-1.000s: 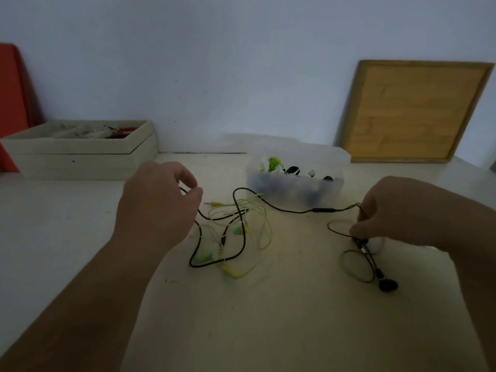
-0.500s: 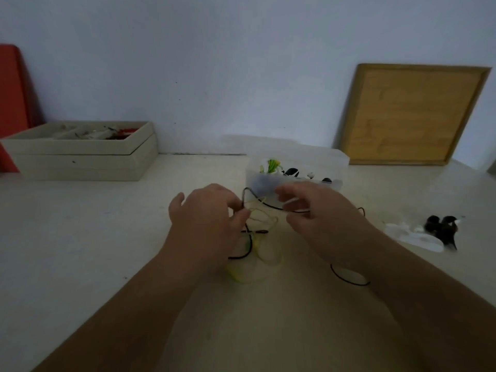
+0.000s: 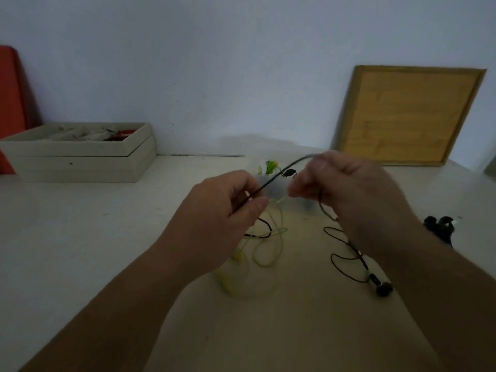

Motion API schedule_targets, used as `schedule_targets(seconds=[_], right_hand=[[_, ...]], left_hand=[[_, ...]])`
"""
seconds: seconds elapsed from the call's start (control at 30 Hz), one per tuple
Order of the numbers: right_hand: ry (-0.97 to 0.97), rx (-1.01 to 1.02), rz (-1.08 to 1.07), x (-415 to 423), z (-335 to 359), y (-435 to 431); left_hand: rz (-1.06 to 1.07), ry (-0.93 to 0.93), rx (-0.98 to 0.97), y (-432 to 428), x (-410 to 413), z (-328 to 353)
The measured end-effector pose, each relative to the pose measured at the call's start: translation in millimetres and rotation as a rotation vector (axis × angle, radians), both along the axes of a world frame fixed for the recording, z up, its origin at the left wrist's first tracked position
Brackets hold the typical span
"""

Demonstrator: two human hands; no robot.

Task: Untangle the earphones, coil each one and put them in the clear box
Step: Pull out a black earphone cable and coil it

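Note:
A black earphone cable (image 3: pixel 284 169) stretches taut between my two raised hands. My left hand (image 3: pixel 225 208) pinches one end of that stretch between thumb and fingers. My right hand (image 3: pixel 338 183) grips the other end, fingers curled. The rest of the black cable loops down to the table, ending in an earbud (image 3: pixel 383 288) at the right. A yellow-green earphone cable (image 3: pixel 268 245) lies in loose loops under my hands, tangled with the black one. The clear box (image 3: pixel 271 183) sits behind my hands, mostly hidden, with coiled earphones inside.
A beige tray (image 3: pixel 80 154) with small items stands at the back left, beside a red object (image 3: pixel 10 103). A wooden board (image 3: pixel 410 114) leans on the wall at the back right. Another black earphone bundle (image 3: pixel 440 226) lies at the right.
Both hands have lifted from the table and pulled the black cable taut between them. The view has shifted, and the black earbud is in sight again at the right.

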State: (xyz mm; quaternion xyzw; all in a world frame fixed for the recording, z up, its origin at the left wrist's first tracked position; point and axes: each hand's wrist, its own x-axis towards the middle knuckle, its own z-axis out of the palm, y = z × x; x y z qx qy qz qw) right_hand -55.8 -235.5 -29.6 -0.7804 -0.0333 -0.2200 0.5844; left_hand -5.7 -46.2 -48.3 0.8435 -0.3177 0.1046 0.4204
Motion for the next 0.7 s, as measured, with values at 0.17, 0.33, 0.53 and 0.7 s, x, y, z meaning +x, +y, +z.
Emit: schedule_targets(seconds=[0.17,0.33,0.53,0.7], right_hand=[[-0.079,0.917,-0.005,-2,24,-42],[-0.07,1.061,-0.042,-8,24,-78],[0.121,0.94,-0.2,-9,23,-68],[0.146,0.929,-0.248,-12,24,-68]], left_hand=[[0.193,0.04,0.155,15,16,-4],[0.349,0.143,-0.12,23,22,3],[0.403,0.221,-0.666,20,12,20],[0.471,0.145,-0.848,24,17,18]])
